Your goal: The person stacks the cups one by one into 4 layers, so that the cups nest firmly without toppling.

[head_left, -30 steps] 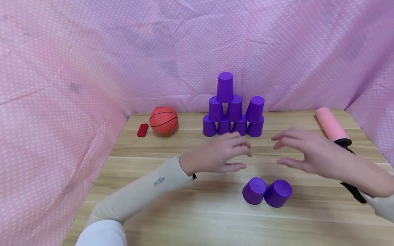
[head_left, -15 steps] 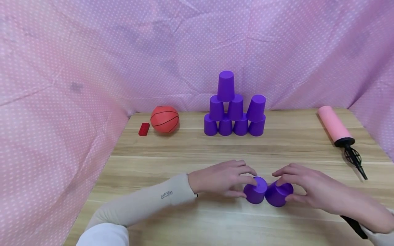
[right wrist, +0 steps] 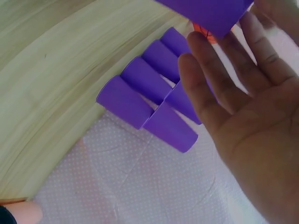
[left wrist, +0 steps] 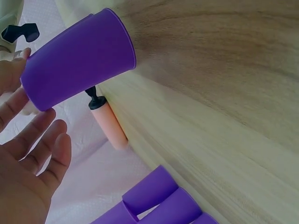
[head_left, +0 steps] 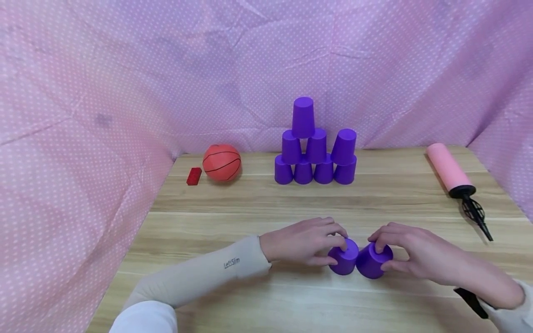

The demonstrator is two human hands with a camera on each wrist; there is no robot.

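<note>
Two upside-down purple cups stand side by side near the front of the table. My left hand (head_left: 306, 243) pinches the left cup (head_left: 344, 264) near its raised base, thumb at the side and fingertips at the top. On the right cup (head_left: 368, 264), my right hand (head_left: 429, 254) has a similar pinch at the top edge. The left wrist view shows thumb and fingers at the base end of a purple cup (left wrist: 79, 60), its rim by the tabletop. In the right wrist view only part of a cup (right wrist: 210, 11) shows above the fingers.
Behind the hands stands a stack of upside-down purple cups, topped by a single cup (head_left: 303, 118); a separate second-row cup (head_left: 344, 147) sits at its right. A red ball (head_left: 222, 163) and red block (head_left: 194, 176) lie left, a pink hand pump (head_left: 449, 169) right.
Both hands have come down and toward the front from above the middle of the table, and their fingers have closed onto the two front cups. The cup stack stays as it was.
</note>
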